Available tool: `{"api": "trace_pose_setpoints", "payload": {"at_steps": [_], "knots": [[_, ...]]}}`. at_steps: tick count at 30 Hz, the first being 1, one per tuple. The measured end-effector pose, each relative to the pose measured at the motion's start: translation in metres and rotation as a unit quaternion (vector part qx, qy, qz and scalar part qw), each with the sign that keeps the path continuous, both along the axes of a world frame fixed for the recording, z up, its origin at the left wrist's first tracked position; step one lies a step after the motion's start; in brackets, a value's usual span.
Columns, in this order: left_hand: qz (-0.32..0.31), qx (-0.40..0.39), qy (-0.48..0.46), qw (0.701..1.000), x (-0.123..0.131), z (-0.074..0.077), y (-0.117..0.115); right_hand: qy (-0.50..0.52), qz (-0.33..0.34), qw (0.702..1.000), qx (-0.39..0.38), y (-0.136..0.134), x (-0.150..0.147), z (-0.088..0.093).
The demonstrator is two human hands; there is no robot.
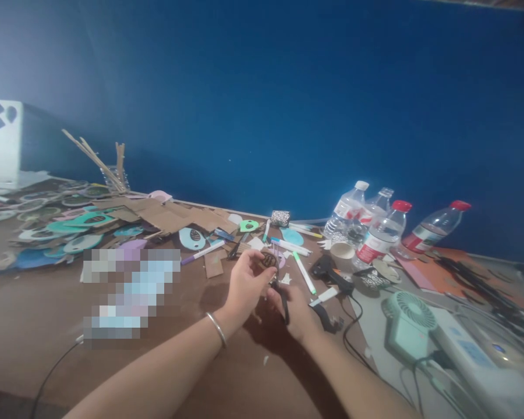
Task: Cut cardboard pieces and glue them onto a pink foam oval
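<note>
My left hand (245,282), with a silver bangle at the wrist, pinches a small dark-striped paper cutout (269,259) between thumb and fingers. Close against it, my right hand (297,311) is closed around what looks like a pair of scissors with black handles (284,307); the blades are mostly hidden. Both hands are just above the brown table (192,366). Beyond them are a green-capped marker (304,273), a blue marker (290,247) and a purple marker (203,251). A pale blue eye-shaped cutout (191,238) lies to the left.
Cardboard pieces (166,215) and coloured cutouts (91,220) pile up at left, near a pixelated patch with a cable. Several plastic bottles (382,233) stand at right. A glue gun (332,273), a mint fan (413,320) and a power strip (467,349) with cables lie on the right.
</note>
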State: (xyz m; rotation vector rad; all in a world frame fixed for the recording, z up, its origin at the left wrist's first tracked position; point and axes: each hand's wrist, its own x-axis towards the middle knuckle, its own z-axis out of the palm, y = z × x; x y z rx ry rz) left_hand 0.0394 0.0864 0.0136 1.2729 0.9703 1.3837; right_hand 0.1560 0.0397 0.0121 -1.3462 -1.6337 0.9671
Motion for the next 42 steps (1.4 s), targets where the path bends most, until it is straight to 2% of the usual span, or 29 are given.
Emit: {"api": "trace_pose_setpoints", "payload": {"at_steps": [5, 10, 14, 19, 26, 35, 42], "knots": [[-0.011, -0.008, -0.002, 1.000, 0.000, 0.003, -0.002, 0.024, -0.011, 0.999, -0.019, -0.002, -0.001, 0.004], [-0.029, -0.004, 0.000, 1.000, 0.000, 0.005, -0.004, 0.036, 0.010, 0.999, 0.006, -0.002, 0.000, 0.011], [-0.034, -0.006, -0.012, 0.999, 0.000, 0.006, -0.003, 0.044, 0.027, 0.998, 0.019, 0.000, 0.002, 0.006], [-0.033, -0.009, -0.009, 0.999, 0.000, 0.007, -0.001, 0.010, 0.015, 1.000, 0.006, 0.002, 0.004, 0.000], [-0.058, 0.006, -0.008, 0.998, 0.001, 0.005, -0.003, 0.027, 0.018, 0.998, 0.046, 0.002, 0.003, 0.003], [-0.066, 0.000, -0.014, 0.998, 0.001, 0.006, -0.003, 0.013, 0.026, 0.998, 0.056, 0.001, 0.006, 0.004], [-0.066, 0.017, 0.033, 0.997, -0.003, 0.006, 0.004, -0.001, -0.002, 0.999, 0.052, 0.003, 0.009, -0.003]]}}
